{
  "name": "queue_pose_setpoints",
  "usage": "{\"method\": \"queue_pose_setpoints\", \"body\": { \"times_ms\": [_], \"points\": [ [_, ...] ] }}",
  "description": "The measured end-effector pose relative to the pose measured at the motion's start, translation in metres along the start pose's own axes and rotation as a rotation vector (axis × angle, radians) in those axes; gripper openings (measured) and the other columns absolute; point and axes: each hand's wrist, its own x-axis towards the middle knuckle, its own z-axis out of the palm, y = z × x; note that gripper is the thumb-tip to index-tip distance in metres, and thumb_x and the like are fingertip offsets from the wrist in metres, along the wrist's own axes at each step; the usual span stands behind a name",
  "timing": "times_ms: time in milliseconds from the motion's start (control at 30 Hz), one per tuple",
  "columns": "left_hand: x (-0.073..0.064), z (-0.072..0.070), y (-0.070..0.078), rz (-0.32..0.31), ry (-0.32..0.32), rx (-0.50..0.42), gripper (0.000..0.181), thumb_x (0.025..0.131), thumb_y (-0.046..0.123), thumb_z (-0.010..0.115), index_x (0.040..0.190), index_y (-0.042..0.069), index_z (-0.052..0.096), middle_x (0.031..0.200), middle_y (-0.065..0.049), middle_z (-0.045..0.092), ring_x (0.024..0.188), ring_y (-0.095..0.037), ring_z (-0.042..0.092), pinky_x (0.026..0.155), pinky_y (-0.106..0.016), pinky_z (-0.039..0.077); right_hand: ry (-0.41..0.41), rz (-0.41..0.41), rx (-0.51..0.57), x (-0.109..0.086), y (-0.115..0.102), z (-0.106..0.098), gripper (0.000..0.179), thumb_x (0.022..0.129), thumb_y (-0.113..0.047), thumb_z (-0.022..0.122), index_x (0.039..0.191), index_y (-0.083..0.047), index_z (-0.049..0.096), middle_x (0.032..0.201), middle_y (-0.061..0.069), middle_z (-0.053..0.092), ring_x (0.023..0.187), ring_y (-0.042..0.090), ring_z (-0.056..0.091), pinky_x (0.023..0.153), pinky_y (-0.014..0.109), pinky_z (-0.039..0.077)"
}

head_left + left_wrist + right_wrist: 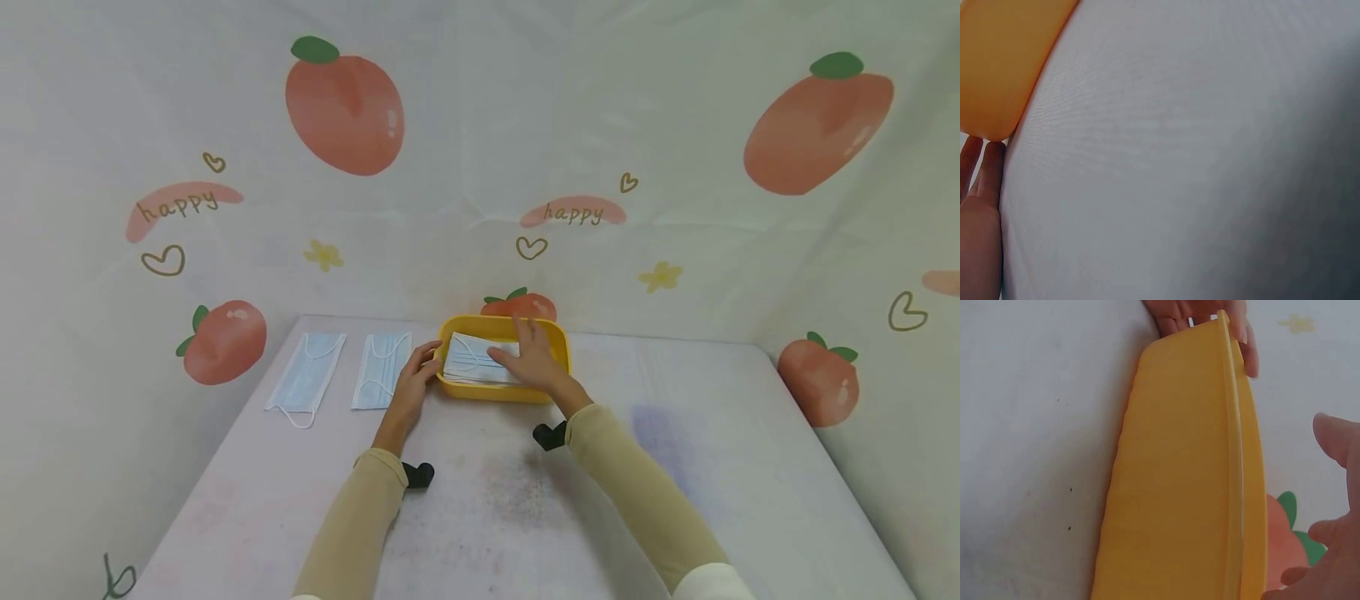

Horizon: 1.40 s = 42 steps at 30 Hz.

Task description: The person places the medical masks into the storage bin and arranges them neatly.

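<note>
A yellow plastic basket (pixel 495 392) stands at the back of the table, against the wall cloth. In it lies a small stack of pale blue face masks (pixel 468 360) with white ear loops. My left hand (pixel 410 389) rests its fingertips on the basket's left end; the left wrist view has those straight fingers (pixel 991 169) against the end wall. Over the basket's right half, my right hand (pixel 534 360) spreads its thumb and fingers above the masks with nothing held. In the right wrist view its thumb (pixel 1333 439) stands apart from the basket wall.
Two more face masks lie flat left of the basket: one at the far left (pixel 307 373), another mask (pixel 378 367) beside my left hand. Black wrist mounts (pixel 551 436) hang below both sleeves. A fruit-printed cloth (pixel 465 150) rises behind the table.
</note>
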Motion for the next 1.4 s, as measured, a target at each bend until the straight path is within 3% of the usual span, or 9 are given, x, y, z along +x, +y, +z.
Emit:
{"method": "queue_pose_setpoints", "body": {
  "times_ms": [133, 333, 433, 533, 700, 967, 1167, 1400],
  "points": [
    [-0.004, 0.000, 0.003, 0.004, 0.002, -0.010, 0.047, 0.106, 0.016, 0.047, 0.153, 0.010, 0.044, 0.158, -0.020, 0.040, 0.143, -0.035, 0.043, 0.123, -0.051, 0.034, 0.022, -0.077, -0.113, -0.004, -0.001, 0.001, 0.094, 0.096, -0.061, 0.056, 0.165, -0.018, 0.008, 0.172, 0.016, -0.006, 0.158, 0.042, 0.002, 0.126, 0.063, 0.017],
    [0.000, -0.001, -0.002, 0.004, 0.003, -0.029, 0.046, 0.106, 0.016, 0.048, 0.152, 0.011, 0.046, 0.157, -0.019, 0.041, 0.142, -0.035, 0.043, 0.123, -0.050, 0.034, 0.094, -0.139, -0.371, -0.009, 0.001, 0.001, 0.089, 0.097, -0.066, 0.049, 0.165, -0.018, 0.015, 0.171, 0.021, -0.003, 0.157, 0.048, 0.003, 0.127, 0.065, 0.011],
    [0.010, -0.001, -0.017, 0.009, 0.012, -0.031, 0.046, 0.107, 0.019, 0.048, 0.152, 0.013, 0.045, 0.158, -0.018, 0.041, 0.142, -0.033, 0.043, 0.123, -0.050, 0.034, 0.120, -0.137, -0.454, -0.012, 0.004, 0.000, 0.086, 0.098, -0.067, 0.046, 0.165, -0.020, 0.017, 0.171, 0.021, 0.002, 0.157, 0.048, 0.005, 0.127, 0.066, 0.007],
    [0.017, -0.002, -0.031, 0.024, 0.031, -0.031, 0.045, 0.107, 0.022, 0.048, 0.152, 0.017, 0.047, 0.158, -0.016, 0.041, 0.142, -0.033, 0.043, 0.123, -0.050, 0.033, 0.142, -0.133, -0.472, -0.016, 0.010, 0.000, 0.084, 0.098, -0.066, 0.047, 0.164, -0.022, 0.020, 0.171, 0.020, 0.005, 0.157, 0.047, 0.005, 0.126, 0.067, 0.006],
    [0.018, 0.000, -0.035, 0.055, 0.065, -0.019, 0.042, 0.105, 0.024, 0.050, 0.147, 0.021, 0.051, 0.154, -0.014, 0.045, 0.139, -0.032, 0.046, 0.121, -0.051, 0.036, 0.149, -0.127, -0.414, -0.024, 0.021, -0.003, 0.083, 0.098, -0.064, 0.050, 0.164, -0.022, 0.021, 0.171, 0.020, 0.004, 0.157, 0.050, 0.003, 0.126, 0.067, 0.009],
    [0.018, 0.002, -0.034, 0.062, 0.055, -0.041, 0.042, 0.105, 0.024, 0.051, 0.147, 0.020, 0.051, 0.153, -0.013, 0.046, 0.136, -0.030, 0.048, 0.119, -0.049, 0.039, 0.122, -0.091, -0.261, -0.036, 0.048, -0.012, 0.081, 0.101, -0.054, 0.053, 0.164, -0.015, 0.019, 0.170, 0.024, 0.000, 0.153, 0.054, 0.013, 0.119, 0.068, 0.029],
    [0.017, 0.000, -0.033, 0.051, 0.040, -0.026, 0.044, 0.106, 0.028, 0.050, 0.150, 0.021, 0.048, 0.156, -0.014, 0.043, 0.141, -0.032, 0.044, 0.122, -0.051, 0.034, 0.092, -0.108, -0.086, -0.041, 0.065, -0.013, 0.077, 0.104, -0.042, 0.055, 0.163, -0.009, 0.018, 0.168, 0.027, -0.001, 0.151, 0.054, 0.022, 0.119, 0.068, 0.028],
    [0.017, 0.000, -0.032, 0.041, 0.040, 0.008, 0.043, 0.106, 0.028, 0.048, 0.149, 0.023, 0.049, 0.156, -0.013, 0.043, 0.141, -0.031, 0.045, 0.122, -0.051, 0.036, 0.113, -0.097, 0.020, -0.042, 0.081, -0.011, 0.073, 0.103, -0.041, 0.057, 0.158, -0.005, 0.026, 0.168, 0.024, 0.006, 0.150, 0.051, 0.029, 0.122, 0.064, 0.027]
  ]
}}
